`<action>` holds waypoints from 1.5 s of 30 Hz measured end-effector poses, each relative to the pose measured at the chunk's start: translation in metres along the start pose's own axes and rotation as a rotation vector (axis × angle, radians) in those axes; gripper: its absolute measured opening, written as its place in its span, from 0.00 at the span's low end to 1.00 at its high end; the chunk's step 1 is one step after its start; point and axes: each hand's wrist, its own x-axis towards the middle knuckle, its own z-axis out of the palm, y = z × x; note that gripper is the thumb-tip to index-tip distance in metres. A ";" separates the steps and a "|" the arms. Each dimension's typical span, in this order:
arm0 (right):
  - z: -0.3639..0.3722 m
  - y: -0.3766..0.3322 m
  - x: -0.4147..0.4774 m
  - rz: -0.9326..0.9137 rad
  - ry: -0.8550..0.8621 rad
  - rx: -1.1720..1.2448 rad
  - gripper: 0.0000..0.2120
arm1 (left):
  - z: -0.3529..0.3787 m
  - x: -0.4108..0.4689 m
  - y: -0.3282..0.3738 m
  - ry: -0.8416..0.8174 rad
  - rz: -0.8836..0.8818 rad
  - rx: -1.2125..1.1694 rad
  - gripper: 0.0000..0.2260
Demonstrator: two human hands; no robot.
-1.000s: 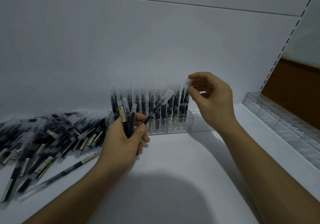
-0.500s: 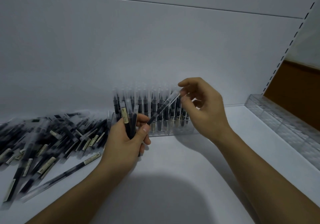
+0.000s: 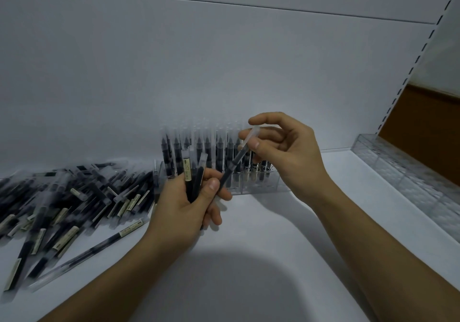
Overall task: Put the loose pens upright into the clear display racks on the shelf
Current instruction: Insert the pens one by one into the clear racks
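My left hand (image 3: 191, 204) grips a small bunch of black pens (image 3: 191, 174) with clear caps, held roughly upright. One slanted pen (image 3: 235, 162) sticks out of that bunch to the upper right, and my right hand (image 3: 283, 152) pinches its clear cap end between thumb and fingers. Behind both hands a clear display rack (image 3: 251, 187) stands against the back wall, with several pens upright in it. A large heap of loose pens (image 3: 69, 202) lies on the white shelf (image 3: 273, 259) at the left.
A second clear rack (image 3: 408, 184) runs along the shelf's right side and looks empty. The white back panel rises behind the racks. A slotted shelf upright and a brown surface are at the far right.
My right hand has come away from the rack's right end, moved left and taken the cap end of the slanted pen that my left hand holds. My left hand stays put.
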 end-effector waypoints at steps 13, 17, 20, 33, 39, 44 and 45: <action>-0.021 -0.007 0.012 -0.023 0.299 0.050 0.12 | -0.001 -0.008 0.008 -0.146 -0.030 -0.151 0.13; -0.031 -0.005 0.015 -0.054 0.388 0.010 0.11 | 0.002 -0.009 0.009 -0.122 -0.019 -0.052 0.09; -0.038 -0.003 0.017 -0.116 0.445 -0.079 0.10 | 0.001 -0.009 0.011 -0.098 0.019 0.070 0.14; -0.046 0.003 0.018 -0.282 0.453 -0.402 0.10 | -0.001 -0.005 0.013 0.014 -0.012 0.179 0.13; -0.044 0.007 0.017 -0.261 0.403 -0.425 0.10 | 0.001 -0.008 0.017 -0.035 -0.026 0.221 0.07; -0.044 0.011 0.017 -0.196 0.338 -0.495 0.10 | 0.001 -0.008 0.019 -0.019 -0.024 0.244 0.07; -0.044 0.012 0.017 -0.187 0.325 -0.510 0.09 | 0.001 -0.007 0.019 -0.017 -0.022 0.249 0.07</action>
